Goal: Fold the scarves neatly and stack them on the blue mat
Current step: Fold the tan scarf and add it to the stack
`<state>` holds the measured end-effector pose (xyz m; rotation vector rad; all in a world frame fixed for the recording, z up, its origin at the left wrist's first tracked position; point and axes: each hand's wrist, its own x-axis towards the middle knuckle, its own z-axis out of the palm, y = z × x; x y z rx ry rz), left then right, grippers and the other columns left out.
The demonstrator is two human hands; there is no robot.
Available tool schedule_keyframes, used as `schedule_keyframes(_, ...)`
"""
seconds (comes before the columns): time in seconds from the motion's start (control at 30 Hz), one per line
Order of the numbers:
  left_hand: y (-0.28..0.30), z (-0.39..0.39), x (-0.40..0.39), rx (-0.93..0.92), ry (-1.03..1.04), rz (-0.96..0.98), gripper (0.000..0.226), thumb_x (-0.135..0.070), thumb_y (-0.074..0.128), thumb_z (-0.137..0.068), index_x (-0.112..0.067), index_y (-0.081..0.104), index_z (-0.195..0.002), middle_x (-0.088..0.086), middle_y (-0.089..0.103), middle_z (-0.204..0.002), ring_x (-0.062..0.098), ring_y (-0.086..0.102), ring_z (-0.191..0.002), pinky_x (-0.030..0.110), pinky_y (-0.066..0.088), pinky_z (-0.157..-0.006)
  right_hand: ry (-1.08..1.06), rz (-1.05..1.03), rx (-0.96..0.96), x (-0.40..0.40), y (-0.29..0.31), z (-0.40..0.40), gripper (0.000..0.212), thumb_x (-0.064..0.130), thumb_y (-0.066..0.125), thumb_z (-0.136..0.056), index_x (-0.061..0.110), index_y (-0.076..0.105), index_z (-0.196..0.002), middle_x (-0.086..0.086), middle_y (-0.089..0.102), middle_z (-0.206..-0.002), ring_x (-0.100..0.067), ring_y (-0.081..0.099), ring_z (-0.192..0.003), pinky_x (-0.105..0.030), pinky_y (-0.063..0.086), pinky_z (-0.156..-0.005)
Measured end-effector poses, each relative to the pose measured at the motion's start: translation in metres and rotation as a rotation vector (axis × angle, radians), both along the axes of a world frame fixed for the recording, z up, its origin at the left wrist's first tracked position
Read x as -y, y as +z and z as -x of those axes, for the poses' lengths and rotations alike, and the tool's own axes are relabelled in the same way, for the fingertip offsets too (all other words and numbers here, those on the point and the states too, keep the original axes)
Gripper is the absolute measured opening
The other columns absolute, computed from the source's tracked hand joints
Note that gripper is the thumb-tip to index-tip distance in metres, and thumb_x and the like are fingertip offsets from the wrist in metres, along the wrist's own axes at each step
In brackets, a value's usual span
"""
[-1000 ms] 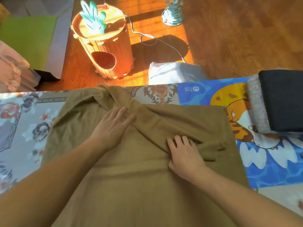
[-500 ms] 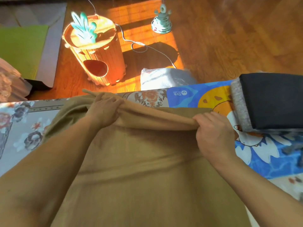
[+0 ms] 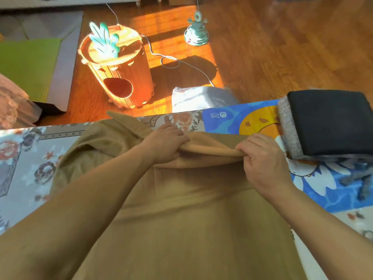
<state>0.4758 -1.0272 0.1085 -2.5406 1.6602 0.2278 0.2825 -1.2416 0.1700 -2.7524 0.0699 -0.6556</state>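
We are gripping the far edge of the tan scarf with both hands. Our left hand is curling its fingers over the raised fold, thumb tucked beneath, and our right hand is pinching the same fold with its fingers bent tightly round the cloth. Between the two hands the edge is standing up off the surface as a short ridge. The rest of the scarf is lying flat towards us, and a loose corner is trailing out to the left beyond our left forearm.

The scarf is resting mostly on a floral cloth, with its right side lying over the blue mat. On the far right of that mat a folded black scarf is sitting on top of a folded grey scarf, just beside our right hand but not touching it. Some grey fringe is spreading across the mat below that stack.

Beyond the table edge, on the wooden floor, a pale plastic bag is lying close against the mat. Further back an orange carrot-shaped barrel is standing in sunlight, with a white cord looping past it and a small teal toy tower behind. A green mat is lying at the left.
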Motion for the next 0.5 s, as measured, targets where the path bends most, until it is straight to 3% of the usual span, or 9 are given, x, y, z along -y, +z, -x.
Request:
schedule_keyframes(0.13,-0.018,-0.024,-0.022,0.051,0.172,-0.136,0.033,-0.036,0.059,-0.082,-0.035,0.068,-0.113,-0.011,0.065,-0.115,0.015,0.055,-0.120,0.042,0.029,-0.114,-0.012,-0.009,0.020,0.011,-0.008,0.021,0.029,0.000,0.038,-0.072,0.005,0.067,-0.073,-0.008,0.056,-0.068,-0.032,0.053,-0.069,-0.038,0.046,-0.079)
schedule_keyframes(0.27,-0.028,-0.043,-0.051,0.223,0.294,-0.264,0.020,-0.034,0.054,-0.089,-0.028,0.070,-0.099,-0.007,0.067,-0.108,0.019,0.057,-0.118,0.040,0.030,-0.110,-0.074,-0.036,-0.093,0.018,-0.033,0.048,0.024,-0.001,0.042,-0.074,0.007,0.066,-0.073,-0.006,0.057,-0.070,-0.029,0.053,-0.070,-0.035,0.043,-0.065)
schedule_keyframes(0.33,-0.025,-0.052,-0.073,0.301,0.305,-0.225,0.015,-0.030,0.057,-0.088,-0.023,0.069,-0.095,-0.002,0.070,-0.104,0.024,0.061,-0.112,0.041,0.036,-0.106,-0.125,-0.040,-0.152,0.021,-0.045,0.059,0.026,0.001,0.040,-0.076,0.007,0.065,-0.074,-0.005,0.058,-0.072,-0.029,0.054,-0.071,-0.033,0.040,-0.061)
schedule_keyframes(0.4,-0.012,-0.056,-0.099,0.259,0.331,-0.104,0.012,-0.022,0.065,-0.083,-0.018,0.066,-0.094,0.008,0.072,-0.098,0.034,0.065,-0.102,0.046,0.042,-0.103,-0.190,-0.024,-0.213,0.025,-0.050,0.064,0.026,0.000,0.039,-0.074,0.008,0.064,-0.075,-0.005,0.057,-0.074,-0.031,0.053,-0.072,-0.032,0.037,-0.058)
schedule_keyframes(0.5,0.023,-0.049,-0.139,0.206,0.478,0.140,0.015,-0.012,0.061,-0.079,-0.009,0.062,-0.094,0.019,0.065,-0.086,0.043,0.063,-0.085,0.050,0.051,-0.076,-0.265,0.003,-0.281,0.030,-0.048,0.055,0.028,-0.001,0.041,-0.067,0.008,0.064,-0.081,-0.007,0.056,-0.083,-0.035,0.052,-0.076,-0.032,0.034,-0.059)
